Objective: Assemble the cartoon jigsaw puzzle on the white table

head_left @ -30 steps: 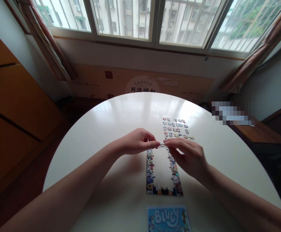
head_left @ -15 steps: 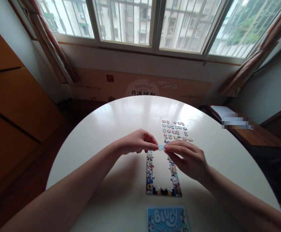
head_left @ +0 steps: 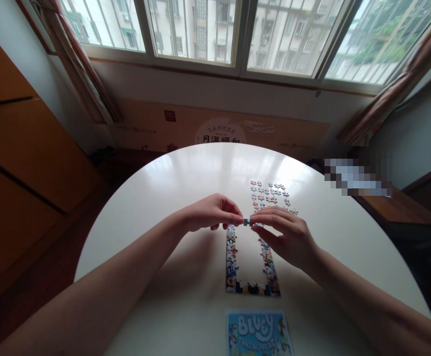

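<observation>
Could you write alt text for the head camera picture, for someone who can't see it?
A left hand and right hand hold a small puzzle piece between them over a rounded white table. Below is a puzzle border with its middle unfilled; loose pieces lie beyond, and a blue "Bluey" picture lies nearer the viewer.

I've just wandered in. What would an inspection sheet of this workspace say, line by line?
Surface: white table, glossy, rounded far edge.
Job's things: small puzzle piece held up; puzzle border with an open middle, far end partly hidden; loose pieces in rough rows beyond.
Clutter: blue BLUEY item nearest the person; a pixelated patch hides what lies on the brown side table.
Hands: left hand and right hand hold the small puzzle piece between them by the fingertips.
Cables: nothing seen on the tabletop.
Surroundings: barred windows, curtain each side, orange-brown cabinet at left.
</observation>
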The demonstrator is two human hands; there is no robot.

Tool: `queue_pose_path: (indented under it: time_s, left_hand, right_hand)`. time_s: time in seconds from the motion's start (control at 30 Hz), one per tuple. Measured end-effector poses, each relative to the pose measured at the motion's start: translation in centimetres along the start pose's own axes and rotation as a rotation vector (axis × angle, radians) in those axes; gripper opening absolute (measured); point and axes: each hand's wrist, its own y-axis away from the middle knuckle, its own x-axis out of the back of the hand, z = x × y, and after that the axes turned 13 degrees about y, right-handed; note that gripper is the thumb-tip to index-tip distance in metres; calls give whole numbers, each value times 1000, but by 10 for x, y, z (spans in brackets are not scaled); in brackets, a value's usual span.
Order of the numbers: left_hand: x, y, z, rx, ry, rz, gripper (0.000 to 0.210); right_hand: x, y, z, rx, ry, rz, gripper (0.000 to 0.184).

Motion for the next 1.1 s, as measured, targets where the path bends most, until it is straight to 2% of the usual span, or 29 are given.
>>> queue_pose_path:
  time_s: [0.17,0.23,0.33,0.47,0.63,1.1]
  left_hand:
    - [1,-1,-1,2,-53,1,33]
    - [5,1,-1,-43,-189,46,31]
    - [14,3,-2,-125,-512,136,25]
    - [20,4,-7,-127,-757,122,25]
    - [14,1,-10,-135,-820,82,26]
    - [12,-6,-12,-110,-857,101,26]
  right_hand:
    - [0,0,3,-11,5,-49,17]
    - [-1,1,4,-21,8,-82,16]
    - [-7,4,7,-63,18,-159,14]
    - [-15,6,11,-107,30,-288,15]
    - [-17,6,10,-107,56,-365,18]
    - [-13,5,9,-93,128,-399,22]
